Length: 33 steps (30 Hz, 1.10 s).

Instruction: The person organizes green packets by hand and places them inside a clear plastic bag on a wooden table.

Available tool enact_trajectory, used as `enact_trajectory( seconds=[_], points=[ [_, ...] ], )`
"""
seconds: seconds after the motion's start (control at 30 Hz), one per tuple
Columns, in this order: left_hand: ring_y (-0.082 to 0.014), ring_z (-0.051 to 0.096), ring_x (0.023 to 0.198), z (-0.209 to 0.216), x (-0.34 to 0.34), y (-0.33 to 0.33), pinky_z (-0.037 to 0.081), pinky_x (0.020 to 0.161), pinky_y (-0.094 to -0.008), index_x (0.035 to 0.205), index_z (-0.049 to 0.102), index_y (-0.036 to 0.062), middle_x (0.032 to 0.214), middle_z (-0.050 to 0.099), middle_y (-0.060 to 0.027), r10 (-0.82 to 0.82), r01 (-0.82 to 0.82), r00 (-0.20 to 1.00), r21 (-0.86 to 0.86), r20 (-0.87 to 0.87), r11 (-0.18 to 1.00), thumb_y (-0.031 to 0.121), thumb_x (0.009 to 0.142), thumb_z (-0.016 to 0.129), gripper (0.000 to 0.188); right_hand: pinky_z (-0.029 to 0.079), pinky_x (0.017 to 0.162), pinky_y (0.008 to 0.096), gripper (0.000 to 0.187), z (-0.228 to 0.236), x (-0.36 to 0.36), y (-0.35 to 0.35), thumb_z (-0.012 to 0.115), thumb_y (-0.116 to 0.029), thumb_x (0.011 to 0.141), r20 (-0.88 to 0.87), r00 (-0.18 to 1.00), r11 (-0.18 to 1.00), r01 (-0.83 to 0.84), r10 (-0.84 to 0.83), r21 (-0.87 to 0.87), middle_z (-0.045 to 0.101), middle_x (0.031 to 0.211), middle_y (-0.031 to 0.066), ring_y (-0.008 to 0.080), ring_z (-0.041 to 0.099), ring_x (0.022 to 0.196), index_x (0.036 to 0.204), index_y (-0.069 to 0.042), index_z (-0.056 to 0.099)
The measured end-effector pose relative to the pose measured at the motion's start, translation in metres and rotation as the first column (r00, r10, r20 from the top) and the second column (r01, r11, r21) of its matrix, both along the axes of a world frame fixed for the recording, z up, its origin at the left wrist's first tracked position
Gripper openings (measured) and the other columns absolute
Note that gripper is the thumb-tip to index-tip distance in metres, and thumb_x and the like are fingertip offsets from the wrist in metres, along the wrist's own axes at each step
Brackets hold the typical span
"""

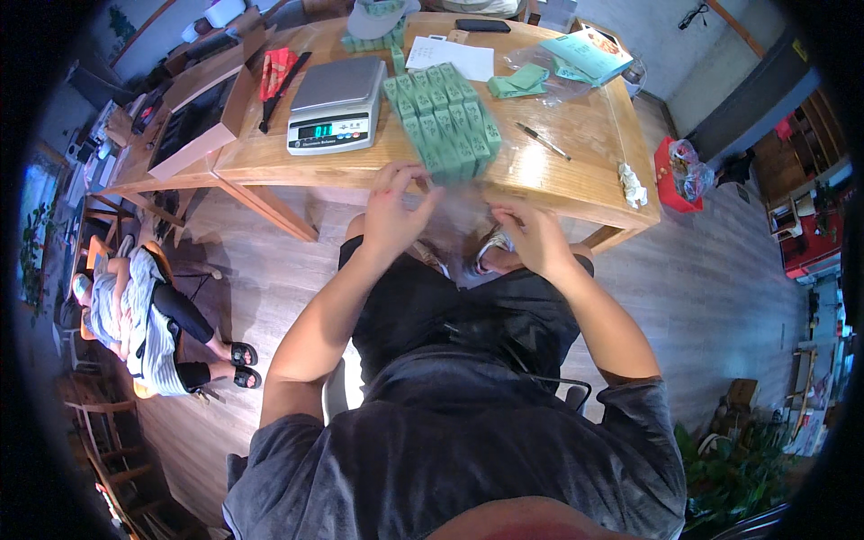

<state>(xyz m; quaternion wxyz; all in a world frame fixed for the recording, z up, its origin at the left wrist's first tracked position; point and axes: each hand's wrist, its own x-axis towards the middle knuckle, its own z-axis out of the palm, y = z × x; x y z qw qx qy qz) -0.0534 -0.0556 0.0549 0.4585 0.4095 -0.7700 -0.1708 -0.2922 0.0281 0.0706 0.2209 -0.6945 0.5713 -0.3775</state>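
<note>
A block of green packets (441,112), packed in rows with dark writing on them, lies near the table's front edge. Hazy clear plastic (462,205), which looks like the mouth of a bag around the packets, hangs past that edge toward me. At its left side, my left hand (396,209) has its fingers curled and closed on the plastic, close to the packets' near end. My right hand (533,236) pinches the plastic's right side, lower and just off the edge. The film is faint, so its outline is hard to follow.
Left of the packets stands a digital scale (335,106). A pen (543,141), loose green packets (519,81), white paper (450,58) and a crumpled tissue (632,184) lie on the wooden table (585,171). An open cardboard box (202,117) is farther left. A seated person (148,315) is at left.
</note>
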Motion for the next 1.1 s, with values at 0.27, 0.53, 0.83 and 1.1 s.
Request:
enact_trajectory(
  seconds=[0.27, 0.53, 0.83, 1.1],
  points=[
    [-0.0390, 0.050, 0.125, -0.017, -0.015, 0.005, 0.043, 0.105, -0.0450, 0.134, 0.053, 0.0073, 0.134, 0.051, -0.0203, 0.044, -0.047, 0.992, 0.019, 0.120, 0.999, 0.024, 0.078, 0.080, 0.065, 0.052, 0.092, 0.0363, 0.044, -0.036, 0.000, -0.023, 0.057, -0.004, 0.094, 0.127, 0.992, 0.998, 0.004, -0.013, 0.069, 0.058, 0.135, 0.0238, 0.0324, 0.064, 0.111, 0.136, 0.005, 0.050],
    [-0.0431, 0.041, 0.136, -0.041, -0.028, -0.018, 0.038, 0.111, -0.0462, 0.142, 0.047, 0.0048, 0.148, 0.040, -0.0251, 0.076, -0.049, 0.948, -0.094, 0.309, 0.994, 0.023, 0.086, 0.072, 0.064, 0.053, 0.091, 0.0349, 0.052, -0.040, 0.000, -0.056, 0.053, 0.003, 0.094, 0.861, 0.291, 0.906, 0.063, -0.417, 0.417, 0.054, 0.133, 0.0225, 0.0282, 0.062, 0.110, 0.142, 0.005, 0.036],
    [-0.0432, 0.039, 0.139, -0.053, -0.040, -0.025, 0.038, 0.112, -0.0459, 0.130, 0.062, 0.0050, 0.142, 0.054, -0.0156, 0.057, -0.037, 0.977, -0.100, 0.204, 0.994, 0.021, 0.097, 0.059, 0.036, 0.049, 0.094, 0.0369, 0.053, -0.058, 0.019, -0.078, 0.062, -0.006, 0.093, 0.925, 0.097, 0.929, -0.009, -0.367, 0.369, 0.060, 0.115, 0.0068, 0.0205, 0.060, 0.102, 0.141, -0.007, 0.037],
    [-0.0355, 0.042, 0.139, -0.023, -0.090, -0.029, 0.024, 0.116, -0.0590, 0.129, 0.064, 0.0103, 0.135, 0.062, -0.0086, 0.067, -0.010, 0.955, -0.194, 0.291, 0.981, 0.030, 0.099, 0.055, 0.037, 0.049, 0.092, 0.0392, 0.056, -0.033, 0.013, -0.116, 0.065, -0.014, 0.095, 0.850, 0.320, 0.908, 0.176, -0.417, 0.380, 0.057, 0.128, 0.0109, 0.0218, 0.056, 0.113, 0.142, -0.007, 0.036]
  ],
)
